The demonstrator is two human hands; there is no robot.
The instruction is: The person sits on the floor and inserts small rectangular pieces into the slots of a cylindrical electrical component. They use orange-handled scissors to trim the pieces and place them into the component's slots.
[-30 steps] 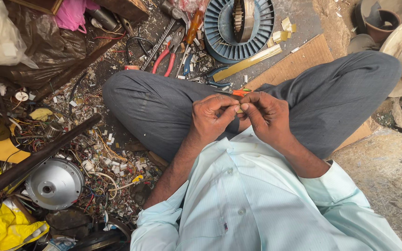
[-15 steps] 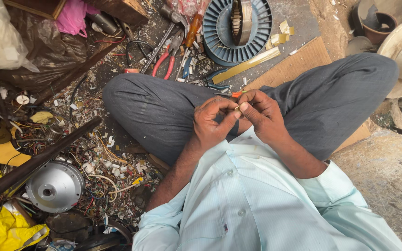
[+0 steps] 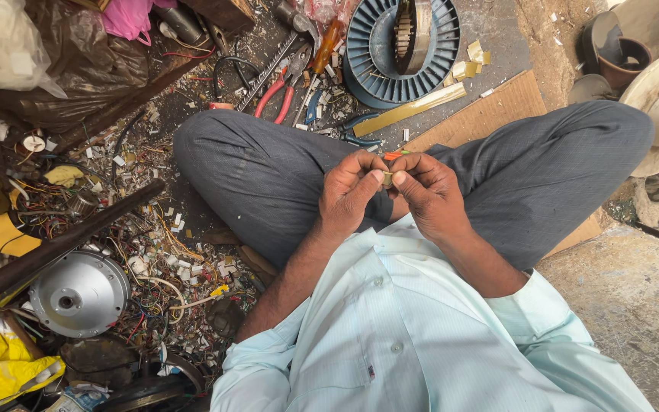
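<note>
**Small brass-coloured part pinched between both hands**

The small brass-coloured part (image 3: 387,178) sits at the centre of the view, above the crossed grey-trousered legs (image 3: 268,172). The left hand (image 3: 350,191) and right hand (image 3: 430,194) meet fingertip to fingertip, fingers curled tight around it. Red-handled pliers (image 3: 278,93) lie at 11 o'clock, a blue finned rotor disc (image 3: 379,65) at 12, and a round silver motor cover (image 3: 79,294) at 8.

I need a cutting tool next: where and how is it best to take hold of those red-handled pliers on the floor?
Grip the red-handled pliers by both handles together, coming from above at the end toward the knee. The handles lie bare and splayed; the jaws point away into the clutter.
</note>
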